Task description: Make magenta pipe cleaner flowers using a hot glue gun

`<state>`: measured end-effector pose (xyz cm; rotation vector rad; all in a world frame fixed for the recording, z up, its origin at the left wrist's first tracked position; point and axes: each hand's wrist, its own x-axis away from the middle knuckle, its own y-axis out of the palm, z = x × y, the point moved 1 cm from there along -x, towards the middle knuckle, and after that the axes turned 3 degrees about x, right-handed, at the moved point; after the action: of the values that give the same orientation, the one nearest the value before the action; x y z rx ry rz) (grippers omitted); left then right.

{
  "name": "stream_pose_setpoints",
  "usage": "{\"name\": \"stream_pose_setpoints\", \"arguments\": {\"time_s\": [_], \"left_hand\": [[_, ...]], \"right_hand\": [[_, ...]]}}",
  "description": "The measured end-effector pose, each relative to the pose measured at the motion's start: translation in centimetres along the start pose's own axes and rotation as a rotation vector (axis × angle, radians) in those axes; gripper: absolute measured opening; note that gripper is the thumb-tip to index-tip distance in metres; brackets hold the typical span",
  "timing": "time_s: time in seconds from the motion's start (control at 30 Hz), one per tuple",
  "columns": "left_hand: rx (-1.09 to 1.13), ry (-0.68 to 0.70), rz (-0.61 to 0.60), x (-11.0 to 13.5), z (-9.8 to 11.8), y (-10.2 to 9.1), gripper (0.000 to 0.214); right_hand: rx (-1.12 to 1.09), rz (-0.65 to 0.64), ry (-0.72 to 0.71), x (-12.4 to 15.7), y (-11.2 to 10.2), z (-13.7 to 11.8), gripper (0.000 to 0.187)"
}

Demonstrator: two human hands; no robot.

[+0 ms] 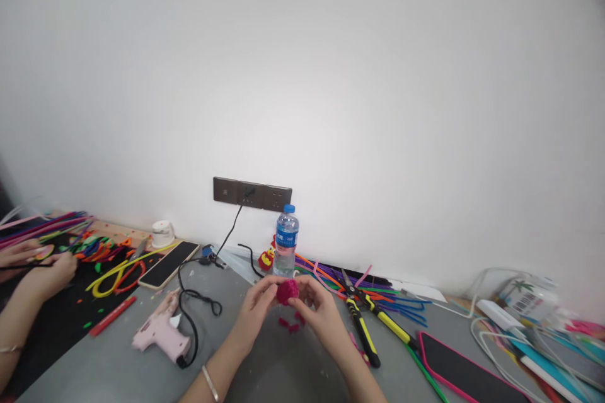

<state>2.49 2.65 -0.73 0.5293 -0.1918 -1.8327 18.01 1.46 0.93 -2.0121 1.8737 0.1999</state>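
Both my hands are raised over the grey table (265, 371) and meet around a small fuzzy crimson ball (287, 291). My left hand (258, 308) pinches its left side with curled fingers; a thin bracelet sits on that forearm. My right hand (317, 310) grips its right side. A few small crimson scraps (289, 325) lie on the table just below the ball.
A pink glue gun (161, 330) with a black cord lies to the left. Yellow-handled cutters (362, 321), coloured pipe cleaners (397, 305), a water bottle (286, 240) and phones (460, 370) surround my hands. Another person's hands (42, 261) work at far left.
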Motion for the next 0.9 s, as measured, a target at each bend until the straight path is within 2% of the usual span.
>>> {"name": "stream_pose_setpoints", "arguments": {"time_s": [0.17,0.37,0.47,0.57,0.67,0.83,0.9], "left_hand": [[-0.018,0.0,-0.027,0.1,0.4,0.2,0.031],[0.054,-0.053,0.082,-0.1,-0.1,-0.3,0.038],[0.075,-0.052,0.096,-0.2,-0.3,-0.4,0.04],[0.073,-0.059,0.088,-0.3,-0.3,-0.5,0.04],[0.048,-0.053,0.072,-0.4,-0.5,-0.5,0.041],[0.003,0.025,-0.024,-0.4,-0.8,-0.3,0.06],[-0.012,0.012,-0.024,-0.4,-0.8,-0.2,0.054]], "right_hand": [[-0.043,-0.076,0.009,0.1,0.1,0.1,0.024],[-0.063,-0.096,0.037,0.3,0.2,-0.3,0.03],[-0.058,-0.111,0.037,0.3,0.3,-0.3,0.03],[-0.103,-0.127,0.02,0.3,0.4,-0.1,0.025],[-0.208,-0.129,0.039,0.2,0.4,-0.1,0.027],[-0.345,-0.09,0.078,0.0,0.5,-0.1,0.032],[-0.377,-0.097,0.105,0.0,0.7,-0.1,0.035]]}}
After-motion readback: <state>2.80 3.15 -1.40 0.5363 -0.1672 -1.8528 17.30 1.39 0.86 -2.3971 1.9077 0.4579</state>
